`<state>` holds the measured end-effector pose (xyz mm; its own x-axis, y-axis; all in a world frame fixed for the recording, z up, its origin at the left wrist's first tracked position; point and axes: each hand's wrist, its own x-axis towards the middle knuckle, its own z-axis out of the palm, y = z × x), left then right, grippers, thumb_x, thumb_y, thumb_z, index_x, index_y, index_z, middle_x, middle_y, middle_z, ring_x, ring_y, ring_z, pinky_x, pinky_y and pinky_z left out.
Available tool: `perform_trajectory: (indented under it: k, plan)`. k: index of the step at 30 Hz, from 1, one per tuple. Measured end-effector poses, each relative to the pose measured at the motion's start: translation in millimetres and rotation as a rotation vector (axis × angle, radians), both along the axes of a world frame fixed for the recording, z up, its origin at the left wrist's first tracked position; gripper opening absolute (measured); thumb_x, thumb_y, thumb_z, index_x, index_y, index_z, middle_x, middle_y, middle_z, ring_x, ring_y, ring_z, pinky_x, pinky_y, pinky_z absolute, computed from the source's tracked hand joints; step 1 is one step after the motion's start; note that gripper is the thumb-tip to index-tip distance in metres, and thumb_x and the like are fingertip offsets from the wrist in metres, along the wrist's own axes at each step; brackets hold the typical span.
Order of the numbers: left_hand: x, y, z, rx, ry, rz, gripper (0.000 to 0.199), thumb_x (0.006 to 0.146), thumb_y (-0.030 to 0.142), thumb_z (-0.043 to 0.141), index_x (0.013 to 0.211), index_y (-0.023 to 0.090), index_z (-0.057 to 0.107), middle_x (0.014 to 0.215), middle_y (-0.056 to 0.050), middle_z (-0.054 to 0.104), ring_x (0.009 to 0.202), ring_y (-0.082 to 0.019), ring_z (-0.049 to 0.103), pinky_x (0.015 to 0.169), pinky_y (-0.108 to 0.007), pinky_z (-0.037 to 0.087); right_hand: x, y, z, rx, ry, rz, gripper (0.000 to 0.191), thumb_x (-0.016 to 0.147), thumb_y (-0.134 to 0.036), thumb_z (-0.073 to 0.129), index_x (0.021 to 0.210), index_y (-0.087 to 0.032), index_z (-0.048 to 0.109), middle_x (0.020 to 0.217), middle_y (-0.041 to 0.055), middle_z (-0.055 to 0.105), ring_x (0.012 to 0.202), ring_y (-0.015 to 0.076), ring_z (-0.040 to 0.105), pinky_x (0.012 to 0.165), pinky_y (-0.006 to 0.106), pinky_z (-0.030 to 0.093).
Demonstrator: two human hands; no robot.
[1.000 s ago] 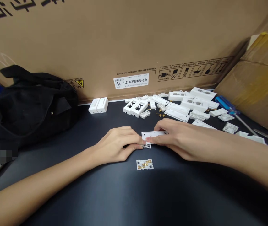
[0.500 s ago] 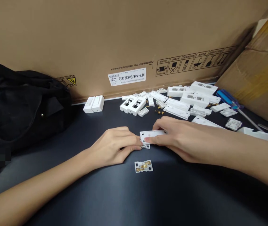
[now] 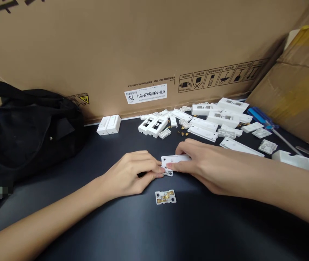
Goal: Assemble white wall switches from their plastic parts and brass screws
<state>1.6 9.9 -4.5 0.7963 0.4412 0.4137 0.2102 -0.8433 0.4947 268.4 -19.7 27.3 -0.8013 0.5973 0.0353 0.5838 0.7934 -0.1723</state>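
My right hand (image 3: 197, 165) is closed on a flat white plastic plate (image 3: 174, 158) with small holes, its thumb lying along the top face. Directly under that plate's near edge, a small white plastic part (image 3: 168, 174) peeks out, mostly hidden. My left hand (image 3: 138, 172) has its fingertips pinched on the left side of this small part, close against the plate. A little nearer to me, a small white base with brass contacts (image 3: 166, 197) lies face up on the dark table, untouched.
Two white switches (image 3: 109, 125) stand at the back left, near a black bag (image 3: 29, 130). White frames (image 3: 153, 125), plates, brass bits (image 3: 183, 134) and a blue-handled screwdriver (image 3: 260, 115) spread across the back right. Cardboard boxes (image 3: 102, 47) wall off the rear and right.
The whole scene sits slightly lower in the picture, as the head view has shifted. Both hands keep nearly the same grip and place around the plate and the small part.
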Motion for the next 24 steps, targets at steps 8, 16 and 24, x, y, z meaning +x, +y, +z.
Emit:
perform_trajectory:
  k: [8,16,24]
  plan:
    - [-1,2,-0.1,0.008,0.010,-0.019,0.008,0.097,0.017,0.066,0.102,0.016,0.072,0.096,-0.006,0.077,0.084,-0.015,0.070,0.081,-0.028,0.056,-2,0,7.6,-0.086,0.020,-0.035,0.044,0.101,-0.012,0.047,0.130,-0.036,0.069,0.098,0.0066,0.057,0.083,0.0194,0.057,0.071,0.029,0.043]
    - [-6,-1,-3.2,-0.016,0.039,0.095,0.019,0.097,0.030,0.069,0.112,0.019,0.066,0.076,0.001,0.064,0.068,-0.011,0.060,0.068,-0.024,0.051,6,6,10.8,-0.181,0.144,-0.059,0.039,0.108,-0.030,0.040,0.133,-0.033,0.069,0.106,0.0078,0.067,0.090,0.0198,0.066,0.081,0.033,0.051]
    - [-9,1,-2.6,-0.197,0.118,0.191,0.030,0.093,0.042,0.072,0.113,0.023,0.062,0.080,0.004,0.062,0.068,-0.012,0.061,0.067,-0.026,0.050,-6,17,-5.0,0.065,0.159,-0.124,0.038,0.103,-0.020,0.044,0.129,-0.024,0.071,0.104,0.0131,0.068,0.095,0.0253,0.065,0.084,0.039,0.050]
